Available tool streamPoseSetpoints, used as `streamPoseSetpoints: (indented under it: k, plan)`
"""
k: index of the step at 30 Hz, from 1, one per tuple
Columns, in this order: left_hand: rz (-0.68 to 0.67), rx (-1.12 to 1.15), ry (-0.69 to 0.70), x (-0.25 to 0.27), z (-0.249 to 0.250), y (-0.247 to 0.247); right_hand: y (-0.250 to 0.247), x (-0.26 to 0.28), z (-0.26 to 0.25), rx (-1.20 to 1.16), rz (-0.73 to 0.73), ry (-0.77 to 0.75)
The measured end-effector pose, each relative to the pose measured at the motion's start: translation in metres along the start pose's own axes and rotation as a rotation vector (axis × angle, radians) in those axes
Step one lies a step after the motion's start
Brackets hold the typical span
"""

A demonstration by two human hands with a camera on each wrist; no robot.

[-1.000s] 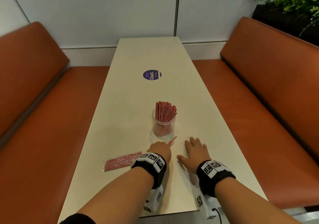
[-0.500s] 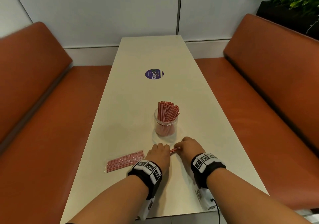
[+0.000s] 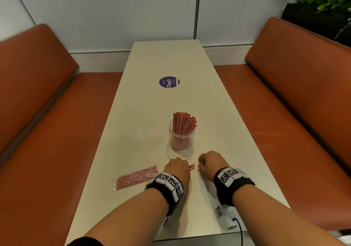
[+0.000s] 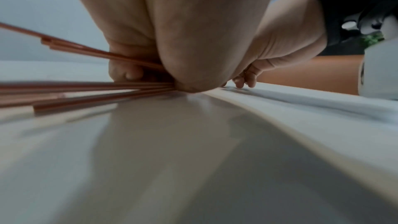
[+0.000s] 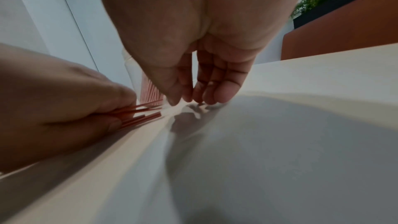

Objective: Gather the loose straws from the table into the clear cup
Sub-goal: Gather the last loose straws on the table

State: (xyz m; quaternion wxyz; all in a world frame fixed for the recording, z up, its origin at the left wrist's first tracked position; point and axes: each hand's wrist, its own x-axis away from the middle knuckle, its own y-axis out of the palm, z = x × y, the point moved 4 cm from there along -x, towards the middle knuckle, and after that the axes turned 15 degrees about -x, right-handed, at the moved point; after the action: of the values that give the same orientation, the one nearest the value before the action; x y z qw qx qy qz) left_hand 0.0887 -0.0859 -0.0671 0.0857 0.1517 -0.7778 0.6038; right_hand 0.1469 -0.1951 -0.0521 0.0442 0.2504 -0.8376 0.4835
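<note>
My left hand (image 3: 177,169) is curled round a small bunch of loose straws (image 3: 192,166) lying low on the table (image 3: 144,101). My right hand (image 3: 210,163), just beside their tips, holds nothing, its fingers loosely bent. The clear cup (image 3: 181,138), just ahead of both hands, is already packed. A wrapped pack of straws (image 3: 136,177) lies left of my left hand. Beyond the cup, a purple sticker (image 3: 169,82) reads "ClayG".

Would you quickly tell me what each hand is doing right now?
Left hand: holding loose straws.
Right hand: loosely curled, holding nothing.
</note>
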Motion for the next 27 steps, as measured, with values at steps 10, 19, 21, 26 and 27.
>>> streamPoseSetpoints:
  k: [10, 19, 21, 26, 27]
  plan:
    - [0.004, 0.512, 0.205, 0.009, -0.031, -0.048, -0.010, 0.009, -0.005, -0.266, -0.114, -0.052]
    - [0.071, 1.667, 0.030, 0.004, -0.052, -0.093, -0.014, 0.014, -0.063, -0.884, -0.454, -0.142]
    - [0.055, 1.757, 0.049, 0.001, -0.056, -0.094, -0.016, 0.012, -0.065, -0.924, -0.457, -0.120]
    - [0.100, 1.635, 0.059, -0.007, -0.080, -0.104, -0.021, 0.001, -0.072, -0.753, -0.361, -0.158]
    - [0.106, 1.530, 0.073, -0.009, -0.084, -0.106, -0.024, -0.001, -0.073, -0.653, -0.324, -0.182]
